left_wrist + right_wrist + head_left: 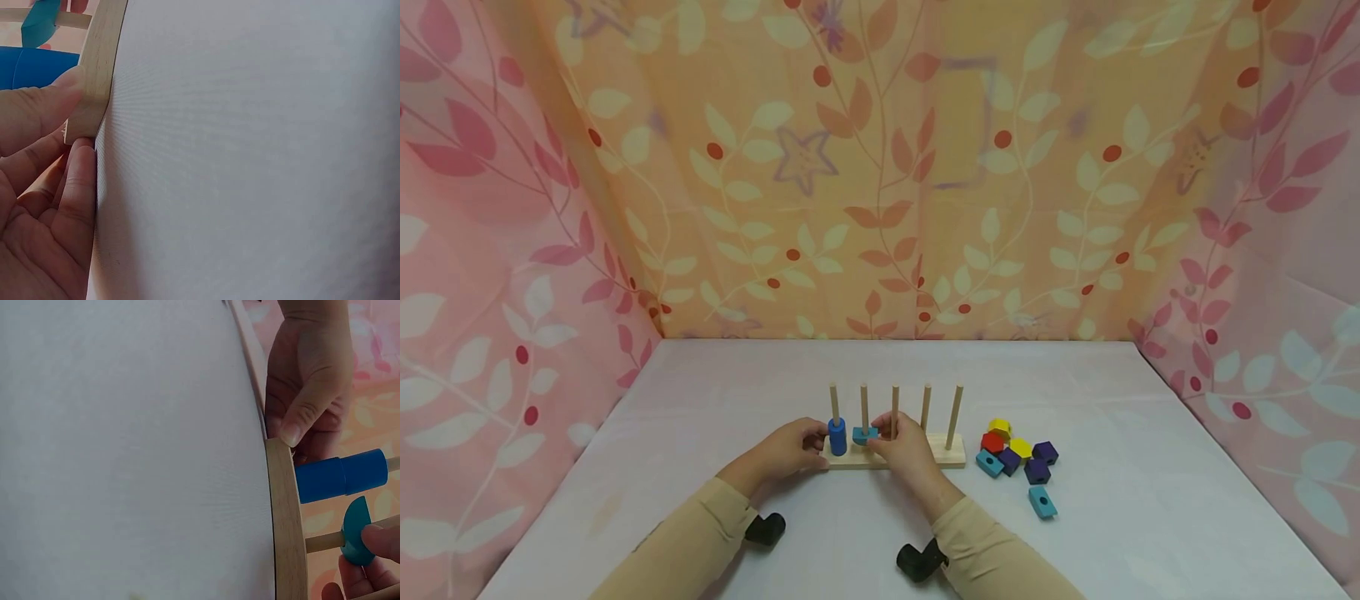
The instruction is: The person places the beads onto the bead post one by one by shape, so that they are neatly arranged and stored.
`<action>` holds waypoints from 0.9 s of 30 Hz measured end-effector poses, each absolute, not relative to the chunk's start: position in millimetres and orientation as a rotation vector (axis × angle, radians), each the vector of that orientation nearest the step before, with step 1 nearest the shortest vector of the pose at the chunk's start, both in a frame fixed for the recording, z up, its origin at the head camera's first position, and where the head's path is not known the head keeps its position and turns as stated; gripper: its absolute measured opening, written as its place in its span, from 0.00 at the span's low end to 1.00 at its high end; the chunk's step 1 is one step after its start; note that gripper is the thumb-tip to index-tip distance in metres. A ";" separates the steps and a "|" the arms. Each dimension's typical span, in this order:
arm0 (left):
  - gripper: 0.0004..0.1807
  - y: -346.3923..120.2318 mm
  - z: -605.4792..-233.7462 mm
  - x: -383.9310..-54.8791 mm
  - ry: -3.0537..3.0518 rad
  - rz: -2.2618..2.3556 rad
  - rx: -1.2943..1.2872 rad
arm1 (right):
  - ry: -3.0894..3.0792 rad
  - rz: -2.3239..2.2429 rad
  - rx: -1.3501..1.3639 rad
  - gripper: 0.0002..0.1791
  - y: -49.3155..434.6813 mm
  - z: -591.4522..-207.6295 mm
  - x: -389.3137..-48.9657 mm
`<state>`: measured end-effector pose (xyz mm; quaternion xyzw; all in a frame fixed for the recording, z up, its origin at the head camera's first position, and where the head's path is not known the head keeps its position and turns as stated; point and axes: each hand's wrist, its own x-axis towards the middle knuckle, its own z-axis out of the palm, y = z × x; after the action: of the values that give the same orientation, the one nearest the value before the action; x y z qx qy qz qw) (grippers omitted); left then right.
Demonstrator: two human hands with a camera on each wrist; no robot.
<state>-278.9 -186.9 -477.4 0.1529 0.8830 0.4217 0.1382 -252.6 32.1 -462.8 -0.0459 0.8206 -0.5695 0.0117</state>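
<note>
A wooden base with several upright pegs [951,454] lies on the table. My left hand [786,450] grips its left end, thumb on top and fingers underneath, as the left wrist view shows. Blue cylinders [342,476] are stacked on the leftmost peg, close to that hand. On the second peg sits a teal half-round block [357,531], pinched between the thumb and fingers of my right hand [910,454]. In the right wrist view this block is partway up the peg, apart from the base. The other pegs carry no blocks.
Right of the base lies a loose group of blocks: yellow [1000,428], red [992,442], purple [1037,472] and teal [989,462]. Another teal block [1042,502] lies nearer the front. Patterned cloth [880,250] walls in the white table [775,367] at back and sides.
</note>
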 end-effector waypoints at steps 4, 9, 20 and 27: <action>0.24 -187.2 -479.0 -279.3 2.548 1.226 0.450 | 2.572 -1.753 -0.149 0.12 32.6 -461.9 -251.9; 0.24 -188.0 -479.9 -279.6 2.541 1.235 0.453 | 2.621 -1.705 -0.192 0.12 33.6 -461.5 -250.9; 0.23 -187.7 -478.8 -278.0 2.534 1.253 0.448 | 2.669 -1.676 -0.212 0.13 33.0 -462.6 -250.2; 0.23 -187.5 -479.1 -278.3 2.538 1.251 0.436 | 2.650 -1.691 -0.216 0.14 33.6 -463.1 -249.7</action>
<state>-278.3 -187.5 -479.1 0.1508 0.8779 0.4327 0.1391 -249.7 33.6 -463.1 -0.0687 0.8411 -0.5365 -0.0047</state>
